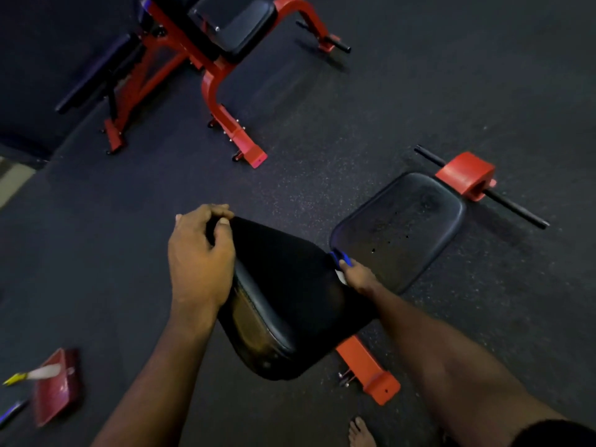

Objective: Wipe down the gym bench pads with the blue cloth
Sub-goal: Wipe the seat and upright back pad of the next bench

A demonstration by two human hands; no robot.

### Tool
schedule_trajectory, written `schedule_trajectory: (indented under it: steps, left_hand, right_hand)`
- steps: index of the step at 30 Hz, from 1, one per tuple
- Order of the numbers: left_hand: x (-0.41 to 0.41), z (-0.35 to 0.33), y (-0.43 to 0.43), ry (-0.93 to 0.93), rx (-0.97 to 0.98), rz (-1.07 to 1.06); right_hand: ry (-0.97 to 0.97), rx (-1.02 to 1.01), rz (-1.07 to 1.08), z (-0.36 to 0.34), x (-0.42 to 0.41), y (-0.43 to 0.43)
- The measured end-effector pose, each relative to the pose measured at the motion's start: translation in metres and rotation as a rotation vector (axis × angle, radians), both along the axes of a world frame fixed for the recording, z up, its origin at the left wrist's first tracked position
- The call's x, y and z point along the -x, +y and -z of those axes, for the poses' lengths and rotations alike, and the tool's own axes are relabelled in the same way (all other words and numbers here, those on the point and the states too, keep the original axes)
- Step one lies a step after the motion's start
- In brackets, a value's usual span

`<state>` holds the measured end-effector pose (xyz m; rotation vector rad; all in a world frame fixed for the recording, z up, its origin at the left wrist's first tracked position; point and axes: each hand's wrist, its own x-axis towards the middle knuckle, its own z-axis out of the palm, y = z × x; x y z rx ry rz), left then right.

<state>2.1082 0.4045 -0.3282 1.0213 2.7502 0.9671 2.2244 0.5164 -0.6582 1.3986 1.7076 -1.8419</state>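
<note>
Leftmost, the left hand (200, 256) is gripping the top edge of the black back pad (283, 285), fingers (219, 210) curled over it. Further right, the right hand (358, 277) is pinching the blue cloth (338, 258) against that pad's right edge, just beside the seat pad (400, 227), which is sitting near the red frame foot (464, 175).

Gap between back pad (283, 295) and seat pad (400, 227): narrow, filled by right hand (358, 275) and blue cloth (338, 258).
Back pad's upper end: left hand (200, 253) grips it.
Floor left: open as far as the red dustpan (56, 387).
Floor right: red frame foot (371, 369) and black crossbar (516, 208) jut out.
Far floor: open up to second bench (206, 59).
</note>
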Motion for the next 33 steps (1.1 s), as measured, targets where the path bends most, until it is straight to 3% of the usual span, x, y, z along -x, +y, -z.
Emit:
schedule_trajectory:
  steps: [4, 9, 14, 21, 27, 33]
  left_hand:
    - [-0.003, -0.001, 0.001, -0.003, 0.008, -0.016]
    - [-0.003, -0.002, 0.002, 0.01, 0.03, -0.022]
    - [-0.004, -0.001, 0.005, 0.025, 0.025, -0.03]
    - [-0.003, -0.005, 0.005, 0.01, 0.039, -0.03]
    - [-0.002, -0.003, 0.005, -0.002, 0.05, -0.023]
    - [-0.002, -0.004, 0.005, 0.005, 0.074, -0.027]
  right_hand:
    - [-0.105, 0.017, -0.042, 0.015, -0.022, -0.005]
    - [-0.151, -0.127, -0.265, -0.013, 0.023, 0.023]
    - [0.175, -0.062, -0.047, -0.014, 0.056, 0.021]
    - [0.026, 0.001, -0.18, -0.002, 0.087, 0.041]
    - [0.141, 0.165, 0.056, 0.01, 0.076, 0.036]
    - [-0.077, -0.014, -0.238, 0.008, 0.08, 0.041]
